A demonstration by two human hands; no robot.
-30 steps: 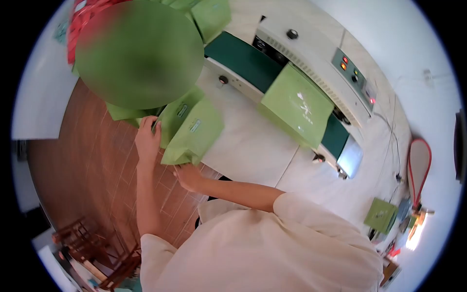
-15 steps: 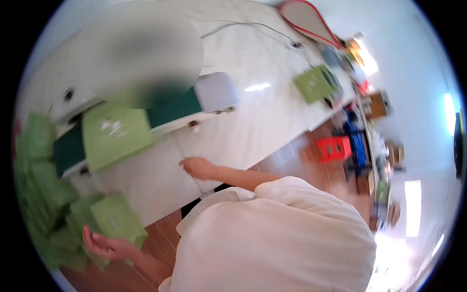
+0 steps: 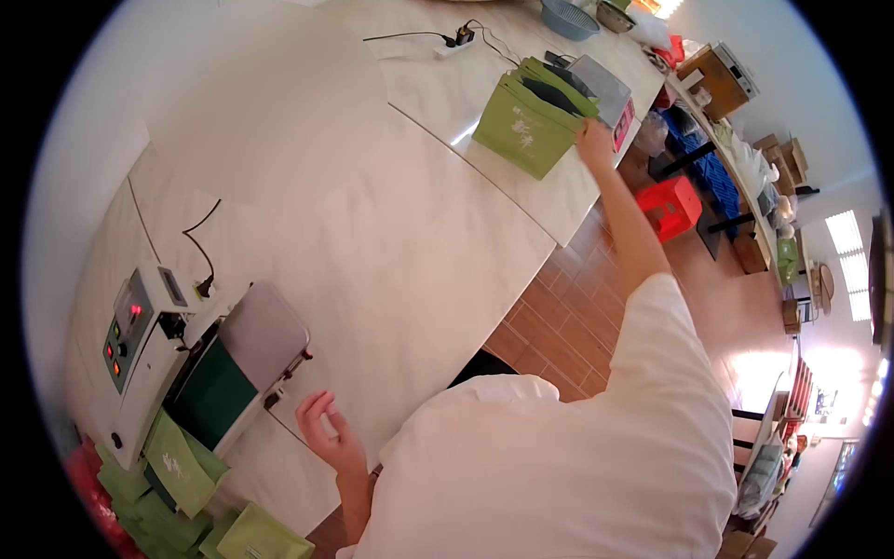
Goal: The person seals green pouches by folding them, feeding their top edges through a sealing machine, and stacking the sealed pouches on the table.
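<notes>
My right hand [image 3: 596, 147] reaches far across the table, its fingers closed on the upper edge of an upright bunch of green pouches [image 3: 529, 126] with white lettering. Their tops gape and look dark inside. My left hand [image 3: 326, 430] is raised at the table's front edge, empty, with fingers loosely curled and apart. Nearest to it is a bag-sealing machine [image 3: 140, 359] with lit red displays, a dark green conveyor belt [image 3: 219, 393] and a grey end plate [image 3: 265, 335]. One green pouch [image 3: 182, 466] lies at the belt's far end, tilted downward.
More green pouches [image 3: 265, 533] are heaped below the machine. A power strip [image 3: 454, 45] with cords, a grey basket [image 3: 570, 20] and a grey box [image 3: 601, 88] are on the table. A red stool [image 3: 669, 207] stands on the tiled floor.
My view has swung to the right. My right hand has moved from the table's front edge to the upright pouches and closed on them. My left hand has risen from beside the pouch heap.
</notes>
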